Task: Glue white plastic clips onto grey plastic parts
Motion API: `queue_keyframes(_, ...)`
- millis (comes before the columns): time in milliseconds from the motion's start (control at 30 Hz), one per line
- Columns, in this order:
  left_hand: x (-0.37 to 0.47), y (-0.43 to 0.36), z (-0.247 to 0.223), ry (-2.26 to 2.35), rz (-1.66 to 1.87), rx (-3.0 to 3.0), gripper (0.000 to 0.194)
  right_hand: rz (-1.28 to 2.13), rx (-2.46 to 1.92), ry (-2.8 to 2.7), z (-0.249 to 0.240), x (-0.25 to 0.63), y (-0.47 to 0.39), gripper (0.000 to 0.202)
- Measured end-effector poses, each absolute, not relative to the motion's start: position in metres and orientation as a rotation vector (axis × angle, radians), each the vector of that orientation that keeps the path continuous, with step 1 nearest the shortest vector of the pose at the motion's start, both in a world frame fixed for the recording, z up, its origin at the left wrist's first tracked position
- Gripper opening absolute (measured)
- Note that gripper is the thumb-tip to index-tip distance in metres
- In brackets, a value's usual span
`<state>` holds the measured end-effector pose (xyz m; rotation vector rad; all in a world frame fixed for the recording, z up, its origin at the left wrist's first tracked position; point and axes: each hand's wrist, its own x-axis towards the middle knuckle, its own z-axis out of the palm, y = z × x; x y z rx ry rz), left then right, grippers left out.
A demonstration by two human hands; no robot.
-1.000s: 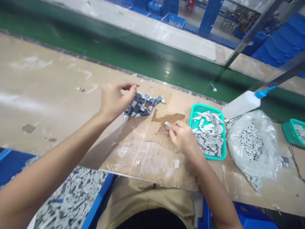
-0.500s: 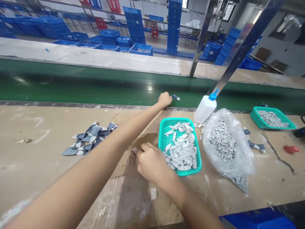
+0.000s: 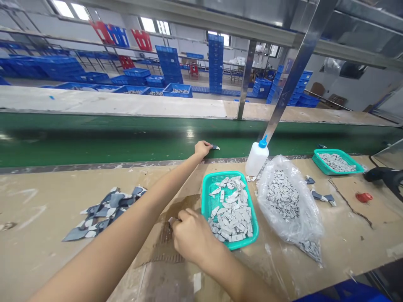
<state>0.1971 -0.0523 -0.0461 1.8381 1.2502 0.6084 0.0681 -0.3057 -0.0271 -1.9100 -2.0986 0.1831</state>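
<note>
My left hand [image 3: 203, 148] is stretched far out over the green conveyor belt [image 3: 151, 144]. Its fingertips are closed on the near end of a small dark grey piece with a white tip [image 3: 215, 147]. Close to me, my right hand [image 3: 190, 235] is closed in a pinch above a worn, wet-looking cardboard patch [image 3: 163, 245]. A small pale piece [image 3: 171, 220] pokes out between its thumb and finger. Right beside that hand stands a green plastic basket [image 3: 206, 184] of loose whitish pieces. Left of my forearm lies a pile of grey-and-white pieces [image 3: 107, 207], partly covered by the arm.
A white squeeze bottle [image 3: 257, 159] with a blue cap stands behind an open plastic bag [image 3: 310, 222] of small pieces. Farther right are another green basket [image 3: 327, 168] and a red object [image 3: 363, 197]. A metal post [image 3: 289, 79] rises beyond the bottle. Blue crates fill the background.
My left fingertips have closed on the dark grey piece, which lay just beyond them before. The view has tilted up, so the scene sits lower. My right hand keeps its pinch.
</note>
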Motion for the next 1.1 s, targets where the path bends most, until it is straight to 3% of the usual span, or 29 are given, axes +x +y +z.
queue_keyframes(300, 0.112, -0.073, -0.01, 0.904, 0.881, 1.187, 0.016, 0.189, -1.925, -2.074, -0.027, 0.069, -0.308, 0.024)
queue_keyframes(567, -0.025, -0.131, 0.009, 0.691, 0.847, 0.771, 0.01, 0.256, -1.91, -1.98, -0.033, 0.07, -0.31, 0.032)
queue_keyframes(733, -0.071, -0.167, -0.015, 0.625, 0.746, 0.897, 0.041, 0.27, -1.74, -1.785, -0.037, 0.072, -0.311, 0.035)
queue_keyframes(900, -0.076, -0.183, -0.026, 0.738, 0.738, 1.257, 0.026, 0.115, -1.569, -1.478, -0.023, 0.075, -0.316, 0.03)
queue_keyframes(1100, -0.069, -0.192, -0.029, 0.59, 0.701, 1.239, 0.023, -0.023, -1.517, -1.45, -0.014, 0.077, -0.321, 0.027)
